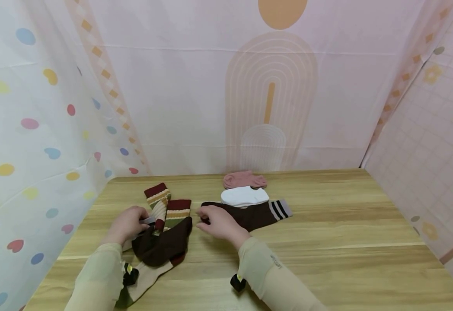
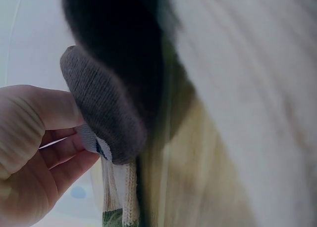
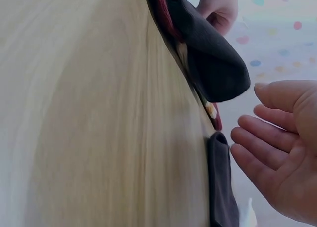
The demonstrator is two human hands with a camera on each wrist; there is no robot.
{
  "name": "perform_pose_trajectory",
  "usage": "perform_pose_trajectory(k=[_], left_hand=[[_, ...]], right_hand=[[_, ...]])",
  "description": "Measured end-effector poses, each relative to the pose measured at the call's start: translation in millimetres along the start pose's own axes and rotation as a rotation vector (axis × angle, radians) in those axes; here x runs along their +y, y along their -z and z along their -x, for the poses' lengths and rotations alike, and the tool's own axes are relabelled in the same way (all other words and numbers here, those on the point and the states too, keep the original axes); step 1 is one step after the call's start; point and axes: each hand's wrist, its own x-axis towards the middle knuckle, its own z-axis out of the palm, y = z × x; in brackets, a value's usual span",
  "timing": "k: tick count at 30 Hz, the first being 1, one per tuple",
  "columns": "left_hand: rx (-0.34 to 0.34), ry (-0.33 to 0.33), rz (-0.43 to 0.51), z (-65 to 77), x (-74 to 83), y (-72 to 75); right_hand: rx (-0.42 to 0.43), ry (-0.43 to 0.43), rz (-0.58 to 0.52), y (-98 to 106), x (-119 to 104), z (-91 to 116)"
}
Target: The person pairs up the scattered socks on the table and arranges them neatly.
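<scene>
My left hand pinches a dark brown sock at its grey cuff, thumb on one side and fingers on the other. In the left wrist view the brown sock hangs from these fingers, over striped socks. The right hand holds nothing. Its fingers are relaxed and spread in the right wrist view, beside the sock's dark toe. Close by that hand lies another dark brown sock with a grey cuff and black stripes. Striped socks in maroon, cream, orange and green lie under and behind the held sock.
Behind the flat brown sock lie white socks and, farther back, pink socks. A cream-and-green sock part reaches toward the front left. The wooden table ends at patterned cloth hangings at the back and sides.
</scene>
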Motion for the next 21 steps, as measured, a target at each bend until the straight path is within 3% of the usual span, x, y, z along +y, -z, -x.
perform_pose_trajectory(k=[8,21], left_hand=[[-0.009,-0.004,0.016,-2.0,-0.6,2.8],[-0.029,0.025,0.012,-2.8,-2.1,1.0]], right_hand=[[0.005,-0.028,0.031,-11.5,-9.2,-9.6],[-0.06,-0.087,0.051,-24.3,-12.5,-18.5]])
